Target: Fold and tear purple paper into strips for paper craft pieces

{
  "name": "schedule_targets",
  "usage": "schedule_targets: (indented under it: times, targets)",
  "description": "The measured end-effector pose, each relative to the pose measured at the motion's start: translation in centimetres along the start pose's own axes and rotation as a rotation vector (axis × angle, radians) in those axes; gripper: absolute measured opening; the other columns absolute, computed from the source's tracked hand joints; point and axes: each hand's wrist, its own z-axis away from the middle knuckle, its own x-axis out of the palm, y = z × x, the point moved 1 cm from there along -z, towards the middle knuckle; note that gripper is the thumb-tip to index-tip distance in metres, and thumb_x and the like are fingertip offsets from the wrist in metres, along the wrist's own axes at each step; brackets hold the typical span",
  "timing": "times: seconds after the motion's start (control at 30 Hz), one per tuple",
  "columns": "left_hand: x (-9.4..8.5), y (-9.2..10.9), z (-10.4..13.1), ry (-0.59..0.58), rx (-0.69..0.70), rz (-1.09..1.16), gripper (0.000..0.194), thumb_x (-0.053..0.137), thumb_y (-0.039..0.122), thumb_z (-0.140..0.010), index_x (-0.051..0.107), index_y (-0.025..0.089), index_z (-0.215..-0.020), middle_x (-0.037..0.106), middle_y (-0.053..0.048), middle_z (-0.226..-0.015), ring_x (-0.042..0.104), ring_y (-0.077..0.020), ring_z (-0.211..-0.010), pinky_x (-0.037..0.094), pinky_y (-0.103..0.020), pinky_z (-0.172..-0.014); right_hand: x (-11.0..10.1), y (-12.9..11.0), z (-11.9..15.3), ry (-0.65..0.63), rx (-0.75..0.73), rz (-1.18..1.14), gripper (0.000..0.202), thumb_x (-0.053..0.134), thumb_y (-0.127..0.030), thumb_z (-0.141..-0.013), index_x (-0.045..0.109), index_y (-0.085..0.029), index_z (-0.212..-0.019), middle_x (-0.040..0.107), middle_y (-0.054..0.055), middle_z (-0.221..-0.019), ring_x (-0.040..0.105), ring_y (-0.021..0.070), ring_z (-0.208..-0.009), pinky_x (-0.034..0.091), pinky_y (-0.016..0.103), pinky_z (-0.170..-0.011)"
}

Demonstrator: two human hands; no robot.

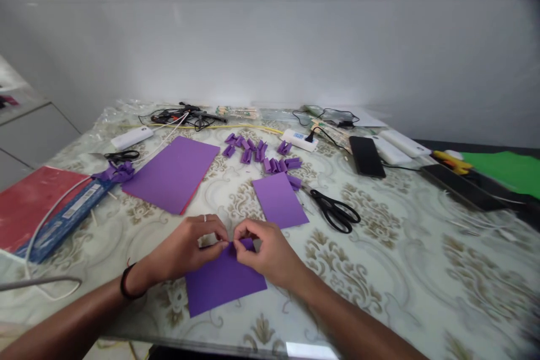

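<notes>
A sheet of purple paper (pixel 225 284) lies on the patterned table before me, its far edge between my hands. My left hand (pixel 196 244) pinches that edge with thumb and forefinger; a ring and a dark wristband show on this arm. Close beside it, my right hand (pixel 264 250) pinches the same edge, the fingertips of both hands almost meeting. Just beyond my right hand rests a smaller purple paper piece (pixel 280 201). Black-handled scissors (pixel 335 211) lie to its right. Several folded purple paper strips (pixel 276 165) are grouped farther back.
A stack of purple sheets (pixel 172 171) lies left of centre, near crumpled purple paper (pixel 113 173) and a red packet (pixel 37 202). A white power strip (pixel 299 139) and tangled cables (pixel 185 116) sit at the back. Rightward are a black phone (pixel 366 156) and green sheets (pixel 506 170).
</notes>
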Motion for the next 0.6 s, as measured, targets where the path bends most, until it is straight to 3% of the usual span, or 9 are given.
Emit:
schedule_targets:
  times: [0.6]
  targets:
    - [1.2,-0.2,0.3,-0.004,-0.054,0.073,0.014,0.064,0.007,-0.085,0.068,0.02,-0.085,0.073,0.001,-0.088,0.067,-0.0144,-0.082,0.05,-0.025,-0.08,0.5,0.3,0.5,-0.025,-0.09,0.0,0.009,0.063,-0.012,-0.081,0.065,-0.021,-0.079,0.067,-0.002,-0.072,0.062,0.0133,-0.067,0.049,0.024,-0.068]
